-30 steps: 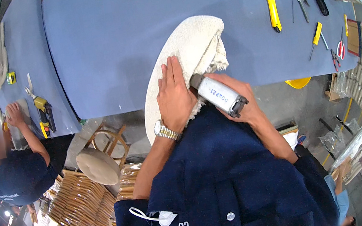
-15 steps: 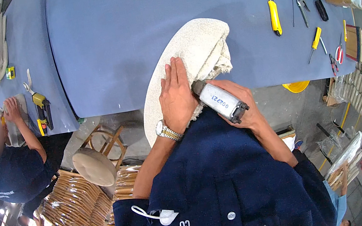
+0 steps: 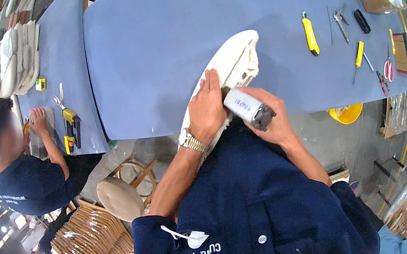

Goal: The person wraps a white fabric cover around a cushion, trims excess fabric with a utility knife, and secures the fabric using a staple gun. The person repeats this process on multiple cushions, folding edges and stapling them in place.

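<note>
One cream seat cushion (image 3: pixel 228 64) lies under the flat, spread left hand (image 3: pixel 207 108), while just beside it the right hand (image 3: pixel 270 119) grips one grey stapler (image 3: pixel 247 109).

Off-white fabric-covered seat cushion (image 3: pixel 229 69), oval, lying slantwise over the near edge of the blue table, with grey-white staple gun (image 3: pixel 248 109) pressed against its edge.

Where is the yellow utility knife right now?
In the head view, the yellow utility knife lies on the blue table, right of the white cushion and left of the pliers, untouched by either hand.
</note>
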A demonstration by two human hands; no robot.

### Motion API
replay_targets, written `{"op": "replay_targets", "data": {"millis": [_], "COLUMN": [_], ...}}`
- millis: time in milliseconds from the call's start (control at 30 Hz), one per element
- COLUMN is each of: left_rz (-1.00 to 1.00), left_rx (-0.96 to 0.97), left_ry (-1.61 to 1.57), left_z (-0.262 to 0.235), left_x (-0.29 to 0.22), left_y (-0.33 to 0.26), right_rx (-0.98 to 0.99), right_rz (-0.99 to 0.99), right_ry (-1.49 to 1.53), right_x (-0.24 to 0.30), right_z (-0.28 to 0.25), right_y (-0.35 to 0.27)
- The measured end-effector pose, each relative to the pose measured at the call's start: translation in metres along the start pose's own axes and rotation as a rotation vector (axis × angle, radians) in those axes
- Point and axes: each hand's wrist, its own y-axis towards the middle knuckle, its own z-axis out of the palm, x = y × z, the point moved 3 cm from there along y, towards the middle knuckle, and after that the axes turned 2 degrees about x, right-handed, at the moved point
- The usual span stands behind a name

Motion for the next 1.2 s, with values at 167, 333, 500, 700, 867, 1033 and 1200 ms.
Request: {"op": "replay_targets", "data": {"millis": [167, 333, 500, 700, 867, 1033, 1200], "left_rz": [0.232, -0.025, 0.007, 0.017, -0.054, -0.033, -0.086], "left_rx": [-0.057, 0.322, 0.307, 0.180, 0.117, 0.084, 0.091], "left_ry": [-0.204, -1.006, -0.680, -0.301, -0.237, -0.167, -0.206], "left_z": [-0.003, 0.017, 0.049, 0.023, 0.024, 0.021, 0.022], "left_x": [-0.023, 0.029, 0.030, -0.010, -0.012, -0.013, -0.019], "left_y": [0.044, 0.065, 0.058, 0.032, 0.031, 0.030, 0.032], "right_rx": [-0.046, -0.017, -0.005, -0.006, -0.002, 0.077, 0.134], "right_rz": [0.045, 0.152, 0.052, 0.036, 0.035, -0.022, 0.057], "right_ry": [-0.135, -0.101, -0.106, -0.098, -0.131, -0.141, -0.109], "right_x": [-0.014, -0.048, -0.048, -0.044, -0.038, -0.039, -0.033], "right_z": [-0.044, -0.056, -0.052, -0.054, -0.052, -0.052, -0.056], "right_y": [0.021, 0.015, 0.020, 0.024, 0.024, 0.020, 0.031]}}
